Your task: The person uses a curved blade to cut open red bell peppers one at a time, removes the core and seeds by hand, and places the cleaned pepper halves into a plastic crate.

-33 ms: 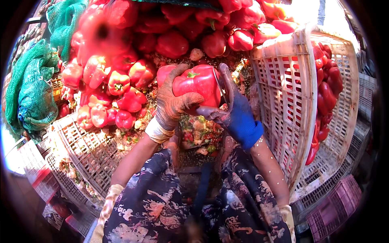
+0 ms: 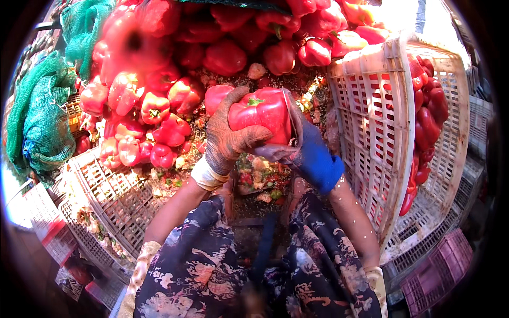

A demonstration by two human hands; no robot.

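Observation:
A red bell pepper [image 2: 261, 112] with a green stem stub is held between my two hands, over scraps and seeds. My left hand [image 2: 227, 132], in a brown-orange glove, wraps round its left side, thumb across the near face. My right hand [image 2: 314, 151], in a blue glove with dark, soiled fingers, closes round its right end. A thin, blade-like edge [image 2: 289, 108] shows between the right fingers and the pepper; the rest of it is hidden. Another red pepper [image 2: 216, 98] shows beyond my left fingers; whether they hold it too, I cannot tell.
Red peppers [image 2: 225, 57] are heaped ahead and to the left. On the right, a pale slatted crate [image 2: 366, 127] stands tilted beside more peppers [image 2: 428, 119]. Another crate [image 2: 114, 193] lies at left, near green netting [image 2: 47, 127]. A purple crate [image 2: 437, 273] sits lower right.
My right fingers have closed in round the pepper's right end, covering more of the thin edge. The pepper has turned slightly, showing more of its stem.

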